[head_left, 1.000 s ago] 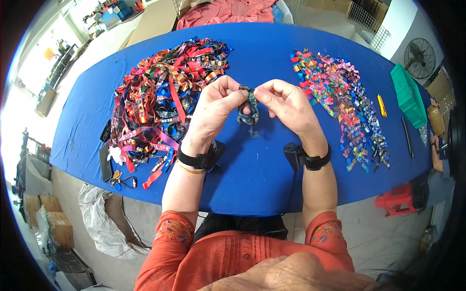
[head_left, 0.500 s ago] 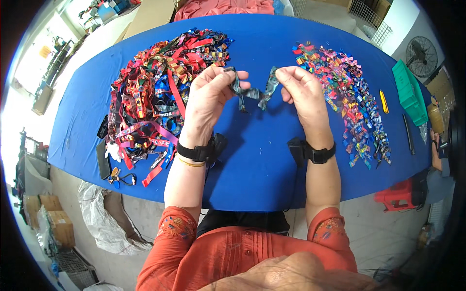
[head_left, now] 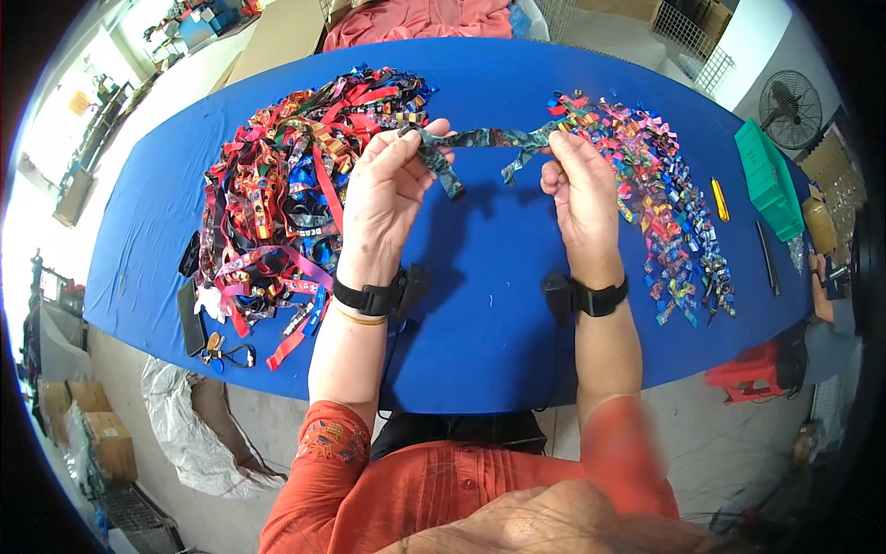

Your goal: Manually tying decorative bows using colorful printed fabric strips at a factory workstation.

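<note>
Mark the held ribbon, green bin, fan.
Held ribbon [head_left: 489, 138], head view: middle of its stretched span.
Green bin [head_left: 764, 187], head view: its left side wall.
Fan [head_left: 790, 109], head view: centre of its grille.

Blue tabletop [head_left: 489, 342] open mid-front, stretched strap [head_left: 487, 138] spanning beyond, lanyard heap [head_left: 263, 198] blocking left, ribbon rows [head_left: 660, 222] blocking right

Got mottled teal-and-black on the ribbon [head_left: 489, 138], plain blue on the tablecloth [head_left: 480, 314], loads of red in the strap pile [head_left: 268, 194], green on the crate [head_left: 770, 180].
</note>
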Action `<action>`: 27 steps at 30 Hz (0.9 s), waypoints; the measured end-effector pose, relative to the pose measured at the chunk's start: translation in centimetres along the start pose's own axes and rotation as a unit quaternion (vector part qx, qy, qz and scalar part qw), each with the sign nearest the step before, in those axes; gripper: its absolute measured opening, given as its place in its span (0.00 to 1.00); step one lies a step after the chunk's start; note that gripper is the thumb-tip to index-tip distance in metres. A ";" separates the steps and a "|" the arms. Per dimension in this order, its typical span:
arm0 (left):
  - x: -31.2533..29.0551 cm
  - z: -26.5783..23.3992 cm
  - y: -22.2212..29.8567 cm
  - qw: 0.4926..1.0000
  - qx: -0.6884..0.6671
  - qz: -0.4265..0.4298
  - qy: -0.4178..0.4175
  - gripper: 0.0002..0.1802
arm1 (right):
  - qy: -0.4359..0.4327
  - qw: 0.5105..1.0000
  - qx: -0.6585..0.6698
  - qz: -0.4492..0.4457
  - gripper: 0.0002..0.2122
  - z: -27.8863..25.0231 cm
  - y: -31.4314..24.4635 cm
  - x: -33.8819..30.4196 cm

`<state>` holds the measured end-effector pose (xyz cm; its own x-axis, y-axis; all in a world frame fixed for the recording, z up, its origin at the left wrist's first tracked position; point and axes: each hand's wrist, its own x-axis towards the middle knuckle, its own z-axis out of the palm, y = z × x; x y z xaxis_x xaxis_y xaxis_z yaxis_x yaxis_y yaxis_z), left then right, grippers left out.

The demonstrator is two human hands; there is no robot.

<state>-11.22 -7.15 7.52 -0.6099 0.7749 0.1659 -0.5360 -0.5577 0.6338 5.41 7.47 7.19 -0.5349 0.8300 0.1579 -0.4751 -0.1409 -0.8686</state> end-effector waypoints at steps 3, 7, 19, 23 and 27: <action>0.1 -0.6 0.2 1.000 0.005 -0.015 -0.008 0.02 | -0.004 1.000 0.004 0.005 0.08 0.0 0.0 0.1; 0.3 -1.4 0.6 0.998 0.051 -0.032 -0.015 0.04 | -0.011 1.000 0.005 0.004 0.07 0.2 0.4 0.1; -0.1 -1.2 0.9 0.998 -0.013 -0.059 -0.028 0.04 | -0.068 0.997 0.029 0.011 0.05 1.2 0.2 -0.6; 0.1 -2.3 0.4 0.996 -0.021 -0.073 -0.050 0.05 | -0.051 0.994 0.089 0.041 0.04 1.5 -0.1 -0.9; 0.1 -2.3 0.1 0.994 -0.053 -0.091 -0.040 0.04 | -0.089 0.977 0.180 0.070 0.05 0.9 -0.4 -0.8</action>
<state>-12.66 -7.78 5.87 -0.4511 0.8847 0.1177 -0.6939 -0.4306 0.5771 5.37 6.36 7.84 -0.7109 0.6857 0.1562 -0.5854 -0.4539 -0.6717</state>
